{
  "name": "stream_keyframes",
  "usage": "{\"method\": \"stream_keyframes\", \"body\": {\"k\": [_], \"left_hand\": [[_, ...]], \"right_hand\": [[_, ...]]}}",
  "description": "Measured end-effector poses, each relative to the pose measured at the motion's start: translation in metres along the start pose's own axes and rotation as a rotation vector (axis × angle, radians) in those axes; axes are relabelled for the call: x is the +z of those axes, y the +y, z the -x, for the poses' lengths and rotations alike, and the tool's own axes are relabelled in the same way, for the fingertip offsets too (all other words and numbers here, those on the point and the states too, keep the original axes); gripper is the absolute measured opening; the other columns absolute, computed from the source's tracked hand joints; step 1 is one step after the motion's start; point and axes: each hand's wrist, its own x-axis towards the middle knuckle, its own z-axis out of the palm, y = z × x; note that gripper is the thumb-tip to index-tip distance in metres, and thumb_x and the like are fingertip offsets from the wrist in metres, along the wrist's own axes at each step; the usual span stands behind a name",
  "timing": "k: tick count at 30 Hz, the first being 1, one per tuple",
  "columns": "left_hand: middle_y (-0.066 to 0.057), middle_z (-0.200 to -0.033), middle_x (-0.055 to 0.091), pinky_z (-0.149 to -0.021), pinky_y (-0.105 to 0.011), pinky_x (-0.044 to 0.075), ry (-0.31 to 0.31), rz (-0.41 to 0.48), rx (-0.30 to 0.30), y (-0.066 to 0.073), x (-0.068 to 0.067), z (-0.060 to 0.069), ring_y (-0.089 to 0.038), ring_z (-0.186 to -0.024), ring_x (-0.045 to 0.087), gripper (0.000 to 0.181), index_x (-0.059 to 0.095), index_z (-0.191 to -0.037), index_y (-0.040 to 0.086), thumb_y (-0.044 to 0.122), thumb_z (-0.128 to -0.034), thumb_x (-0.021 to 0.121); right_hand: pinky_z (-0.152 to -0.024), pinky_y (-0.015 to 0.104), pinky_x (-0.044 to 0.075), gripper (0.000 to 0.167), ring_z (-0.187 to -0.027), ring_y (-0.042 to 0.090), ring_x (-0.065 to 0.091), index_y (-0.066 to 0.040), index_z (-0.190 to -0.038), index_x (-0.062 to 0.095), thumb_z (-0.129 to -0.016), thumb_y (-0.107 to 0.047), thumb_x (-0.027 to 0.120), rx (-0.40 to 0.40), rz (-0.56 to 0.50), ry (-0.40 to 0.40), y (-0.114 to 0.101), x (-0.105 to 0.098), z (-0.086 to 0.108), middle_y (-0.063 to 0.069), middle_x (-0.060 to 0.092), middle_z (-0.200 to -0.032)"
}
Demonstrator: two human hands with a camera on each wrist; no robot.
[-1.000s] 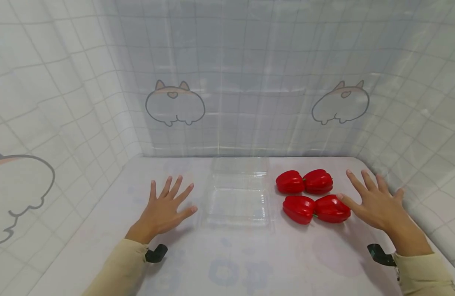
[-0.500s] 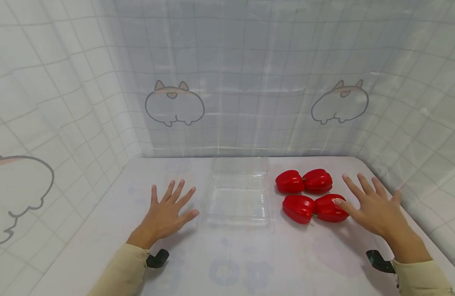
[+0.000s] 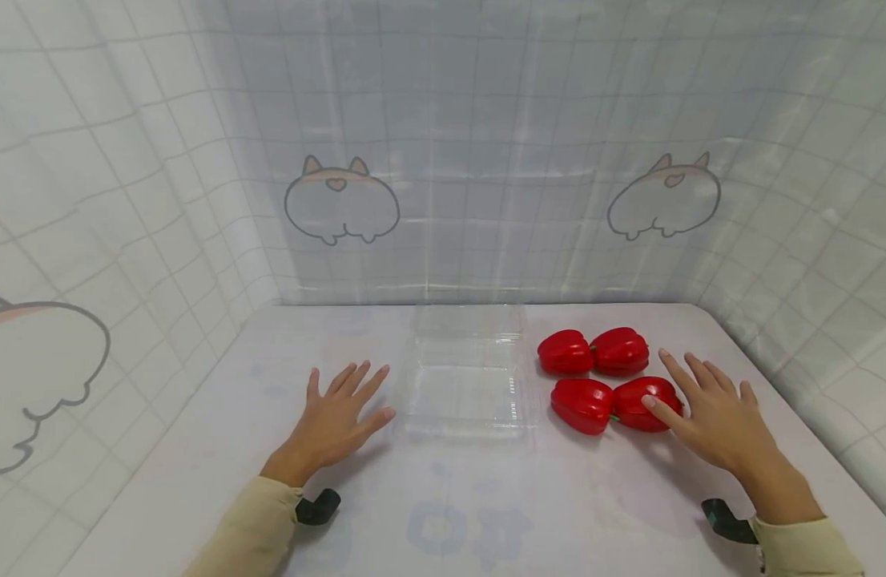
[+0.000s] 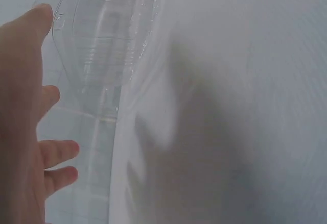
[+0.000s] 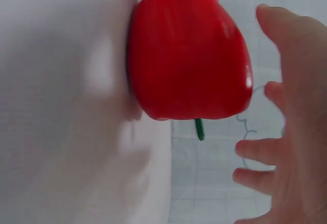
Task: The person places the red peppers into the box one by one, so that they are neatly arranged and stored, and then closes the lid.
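My left hand (image 3: 330, 427), fingers spread, hovers over the table just left of a clear plastic container (image 3: 461, 393); the left wrist view shows this container (image 4: 104, 35) beyond the thumb. Spread as well, my right hand (image 3: 724, 425) is above the table at the right, its thumb overlapping the front right red pepper (image 3: 641, 405) in the head view; touching cannot be told. Beside that pepper lies another red pepper (image 3: 582, 405). Two more, a left one (image 3: 565, 353) and a right one (image 3: 620, 351), lie behind them. Neither hand holds anything.
The white table (image 3: 443, 489) carries faint printed marks near its front. Gridded curtain-like sheets with animal drawings stand at the back (image 3: 501, 224), left (image 3: 147, 184) and right (image 3: 839, 240). A dark wrist piece (image 3: 318, 507) sticks out by the left sleeve, another (image 3: 728, 521) by the right.
Both hands have moved inward and slightly toward the front edge, the left one to the right, the right one to the left over the front right pepper. The peppers and container have stayed put.
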Motion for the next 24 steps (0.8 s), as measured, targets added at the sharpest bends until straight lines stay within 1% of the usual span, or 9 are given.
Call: {"method": "stream_keyframes", "body": {"k": [3, 6, 9, 12, 15, 18, 21, 24], "left_hand": [[-0.013, -0.156, 0.041, -0.11, -0.075, 0.005, 0.019, 0.022, 0.001, 0.002, 0.002, -0.002, -0.035, -0.143, 0.034, 0.07, 0.039, -0.156, 0.024, 0.064, -0.0988, 0.044], [-0.012, -0.152, 0.046, -0.111, -0.072, 0.01, 0.054, 0.052, 0.006, 0.004, 0.003, -0.004, -0.035, -0.14, 0.039, 0.067, 0.044, -0.153, 0.022, 0.061, -0.0991, 0.047], [-0.012, -0.147, 0.051, -0.112, -0.07, 0.015, 0.082, 0.083, 0.008, 0.007, 0.004, -0.007, -0.035, -0.136, 0.044, 0.063, 0.05, -0.15, 0.019, 0.058, -0.0994, 0.049], [-0.011, -0.144, 0.054, -0.112, -0.068, 0.018, 0.089, 0.117, -0.015, 0.01, 0.006, -0.008, -0.035, -0.133, 0.047, 0.06, 0.054, -0.146, 0.018, 0.056, -0.1001, 0.049], [-0.011, -0.141, 0.057, -0.112, -0.066, 0.022, 0.089, 0.153, -0.044, 0.013, 0.009, -0.009, -0.034, -0.132, 0.05, 0.058, 0.057, -0.143, 0.016, 0.055, -0.1008, 0.049], [-0.011, -0.138, 0.059, -0.11, -0.063, 0.028, 0.103, 0.187, -0.057, 0.016, 0.011, -0.011, -0.034, -0.129, 0.052, 0.056, 0.059, -0.141, 0.014, 0.053, -0.1014, 0.05], [-0.012, -0.135, 0.062, -0.107, -0.06, 0.035, 0.133, 0.21, -0.064, 0.019, 0.014, -0.012, -0.034, -0.126, 0.055, 0.054, 0.06, -0.139, 0.012, 0.05, -0.1012, 0.052], [-0.011, -0.13, 0.064, -0.103, -0.057, 0.04, 0.161, 0.245, -0.082, 0.023, 0.016, -0.014, -0.033, -0.122, 0.057, 0.052, 0.06, -0.139, 0.012, 0.046, -0.1004, 0.056]], "right_hand": [[-0.097, 0.082, 0.021, 0.083, -0.129, 0.055, 0.034, -0.018, -0.159, 0.027, -0.093, -0.058, 0.058, -0.018, -0.014, 0.035, -0.001, 0.002, 0.0, 0.033, 0.039, -0.146], [-0.097, 0.079, 0.027, 0.082, -0.127, 0.054, 0.038, -0.014, -0.156, 0.034, -0.092, -0.056, 0.061, -0.027, -0.03, 0.059, -0.002, 0.004, 0.001, 0.032, 0.042, -0.144], [-0.093, 0.077, 0.034, 0.08, -0.123, 0.053, 0.044, -0.011, -0.153, 0.039, -0.091, -0.054, 0.064, -0.027, -0.051, 0.073, -0.002, 0.006, 0.001, 0.031, 0.045, -0.141], [-0.088, 0.076, 0.04, 0.079, -0.117, 0.053, 0.049, -0.01, -0.152, 0.04, -0.091, -0.052, 0.065, -0.027, -0.073, 0.074, -0.002, 0.008, 0.001, 0.031, 0.048, -0.137], [-0.085, 0.074, 0.043, 0.079, -0.114, 0.054, 0.051, -0.009, -0.153, 0.039, -0.092, -0.052, 0.064, -0.02, -0.09, 0.065, -0.001, 0.011, 0.0, 0.031, 0.048, -0.135], [-0.084, 0.074, 0.045, 0.078, -0.115, 0.053, 0.05, -0.008, -0.153, 0.038, -0.093, -0.052, 0.063, -0.006, -0.108, 0.05, 0.0, 0.014, 0.001, 0.031, 0.048, -0.134], [-0.082, 0.074, 0.046, 0.079, -0.117, 0.054, 0.048, -0.007, -0.153, 0.036, -0.093, -0.053, 0.061, 0.03, -0.128, 0.005, -0.001, 0.015, 0.001, 0.033, 0.045, -0.135], [-0.081, 0.074, 0.047, 0.082, -0.119, 0.055, 0.046, -0.007, -0.154, 0.033, -0.094, -0.054, 0.06, 0.067, -0.157, -0.048, -0.001, 0.016, 0.001, 0.034, 0.042, -0.136]]}}
